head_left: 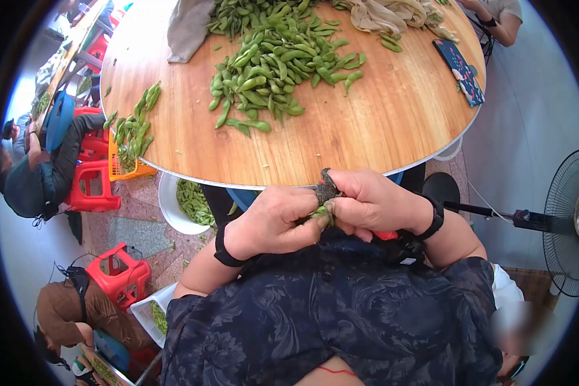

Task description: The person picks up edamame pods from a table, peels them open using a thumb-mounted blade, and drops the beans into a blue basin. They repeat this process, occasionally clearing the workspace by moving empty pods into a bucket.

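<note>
My left hand (280,217) and my right hand (374,204) meet just in front of the table's near edge, fingers closed. Between their fingertips is a green soybean pod (321,212), mostly covered by the fingers. A dark grey, rough-looking wrap (327,186) sits at the right hand's index finger. Something red (385,235) shows under the right hand; I cannot make out what it is. Beyond the hands, a large heap of green soybean pods (267,67) lies on the round wooden table (367,122).
More pods (135,132) lie at the table's left edge, above a yellow basket (119,164). A white bucket (174,206) holds pods. Cloths (383,14) and a dark blue patterned item (458,71) rest on the table. A fan (569,222) stands right. Other people sit around, some near red stools (119,276).
</note>
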Motion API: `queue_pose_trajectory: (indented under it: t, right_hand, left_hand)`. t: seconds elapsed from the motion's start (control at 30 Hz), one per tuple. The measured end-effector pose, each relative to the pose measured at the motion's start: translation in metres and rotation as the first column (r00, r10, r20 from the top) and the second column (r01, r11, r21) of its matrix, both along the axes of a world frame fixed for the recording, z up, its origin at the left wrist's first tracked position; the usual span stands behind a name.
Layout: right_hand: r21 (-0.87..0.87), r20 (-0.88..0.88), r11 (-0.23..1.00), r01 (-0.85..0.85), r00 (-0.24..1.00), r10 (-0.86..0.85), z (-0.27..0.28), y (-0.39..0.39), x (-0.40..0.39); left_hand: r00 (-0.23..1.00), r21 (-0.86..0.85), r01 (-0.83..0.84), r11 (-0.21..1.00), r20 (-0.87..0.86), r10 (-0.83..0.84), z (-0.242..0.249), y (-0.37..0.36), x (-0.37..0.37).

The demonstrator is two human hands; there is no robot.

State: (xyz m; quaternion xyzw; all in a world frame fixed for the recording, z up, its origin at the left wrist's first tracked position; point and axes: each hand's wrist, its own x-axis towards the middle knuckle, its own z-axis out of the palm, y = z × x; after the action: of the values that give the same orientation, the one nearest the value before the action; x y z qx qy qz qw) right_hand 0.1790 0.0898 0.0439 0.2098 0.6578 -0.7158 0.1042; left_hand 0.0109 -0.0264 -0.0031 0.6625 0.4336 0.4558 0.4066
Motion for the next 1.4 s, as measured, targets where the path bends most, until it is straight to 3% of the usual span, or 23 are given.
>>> queue_pose_trajectory:
  t: [0.1, 0.17, 0.2, 0.27, 0.4, 0.47, 0.5, 0.53, 0.57, 0.6, 0.67, 0.73, 0.8, 0.9, 0.93, 1.0, 1.03, 1.1, 1.17, 1.3, 1.33, 1.37, 1.4]
  right_hand:
    - [-0.018, -0.022, 0.999, 0.036, 0.999, -0.036, -0.004, -0.004, 0.000]
    - [0.406, -0.252, 0.891, 0.203, 0.962, -0.104, -0.010, -0.009, 0.001]
    - [0.407, -0.255, 0.891, 0.202, 0.962, -0.102, -0.013, -0.010, 0.001]
    - [0.599, -0.398, 0.745, 0.293, 0.917, -0.040, -0.017, -0.010, 0.001]
    - [0.655, -0.303, 0.726, 0.207, 0.953, 0.002, -0.014, -0.006, 0.005]
    - [0.402, -0.225, 0.900, 0.169, 0.971, -0.082, -0.006, -0.002, 0.005]
    - [0.403, -0.226, 0.899, 0.170, 0.971, -0.083, -0.004, -0.001, 0.004]
    - [0.123, -0.107, 0.976, 0.179, 0.980, -0.166, -0.002, 0.001, 0.003]
    - [-0.165, 0.033, 0.963, 0.212, 0.977, -0.209, -0.001, 0.001, 0.002]
    - [-0.163, 0.033, 0.964, 0.211, 0.977, -0.209, -0.001, 0.002, 0.002]
    - [-0.464, 0.077, 0.841, 0.277, 0.959, -0.273, -0.004, 0.004, 0.004]
    - [-0.496, 0.068, 0.812, 0.307, 0.946, -0.317, -0.010, 0.005, 0.006]
    - [-0.523, 0.061, 0.781, 0.342, 0.929, -0.366, -0.013, 0.005, 0.009]
    - [-0.411, -0.066, 0.811, 0.416, 0.874, -0.482, -0.016, 0.002, 0.013]
    - [-0.194, -0.157, 0.873, 0.448, 0.864, -0.478, -0.018, -0.001, 0.014]
    - [0.200, -0.269, 0.863, 0.464, 0.873, -0.407, -0.021, -0.006, 0.016]
    - [0.200, -0.268, 0.864, 0.461, 0.874, -0.405, -0.025, -0.008, 0.015]
    - [0.657, -0.547, 0.533, 0.532, 0.824, -0.148, -0.035, -0.014, 0.010]
    - [0.682, -0.528, 0.524, 0.510, 0.839, -0.129, -0.034, -0.022, 0.011]
    - [0.577, -0.560, 0.631, 0.518, 0.814, -0.157, -0.035, -0.022, 0.015]
    - [0.304, -0.409, 0.852, 0.425, 0.867, -0.286, -0.024, -0.021, 0.017]
    - [-0.040, -0.217, 0.939, 0.342, 0.914, -0.342, -0.018, -0.020, 0.019]
    - [-0.041, -0.216, 0.939, 0.343, 0.914, -0.343, -0.017, -0.019, 0.018]
  left_hand:
    - [0.992, -0.136, -0.086, 0.987, 0.079, 0.097, -0.003, -0.004, 0.003]
    - [0.984, -0.176, -0.151, 0.973, 0.073, 0.166, 0.003, -0.004, 0.005]
    - [0.971, -0.215, -0.210, 0.954, 0.066, 0.229, 0.006, -0.004, 0.005]
    - [0.972, -0.216, -0.207, 0.954, 0.066, 0.226, 0.004, -0.005, 0.002]
    - [0.977, -0.313, -0.194, 0.930, 0.027, 0.213, 0.006, -0.006, 0.001]
    - [0.975, -0.282, -0.202, 0.938, 0.031, 0.219, 0.007, -0.006, 0.008]
    - [0.972, -0.250, -0.215, 0.944, 0.034, 0.231, 0.007, -0.007, 0.010]
    - [0.973, -0.248, -0.215, 0.944, 0.034, 0.230, 0.006, -0.008, 0.010]
    - [0.982, -0.217, -0.171, 0.961, 0.045, 0.185, 0.004, -0.009, 0.009]
    - [0.989, -0.185, -0.127, 0.975, 0.055, 0.139, 0.003, -0.010, 0.009]
    - [0.989, -0.208, -0.111, 0.972, 0.071, 0.128, 0.003, -0.011, 0.008]
    - [0.989, -0.231, -0.092, 0.969, 0.089, 0.115, 0.003, -0.014, 0.008]
    - [0.954, -0.375, -0.019, 0.927, 0.270, 0.129, 0.004, -0.016, 0.009]
    - [0.958, -0.457, -0.004, 0.890, 0.254, 0.135, 0.003, -0.016, 0.010]
    - [0.957, -0.456, -0.002, 0.890, 0.256, 0.133, 0.000, -0.016, 0.010]
    - [0.979, -0.390, 0.027, 0.920, 0.197, 0.055, -0.005, -0.013, 0.008]
    - [0.978, -0.390, 0.025, 0.920, 0.198, 0.058, -0.005, -0.012, 0.008]
    - [0.984, -0.317, 0.036, 0.948, 0.176, 0.022, -0.004, -0.008, 0.010]
    - [0.971, -0.307, 0.028, 0.951, 0.233, 0.047, -0.005, -0.005, 0.015]
    - [0.947, -0.301, 0.001, 0.954, 0.307, 0.096, -0.007, -0.004, 0.020]
    - [0.947, -0.301, 0.003, 0.954, 0.308, 0.094, -0.008, -0.003, 0.020]
    - [0.970, -0.226, -0.052, 0.973, 0.221, 0.104, -0.011, -0.004, 0.019]
    - [0.984, -0.147, -0.101, 0.984, 0.133, 0.121, -0.013, -0.004, 0.018]
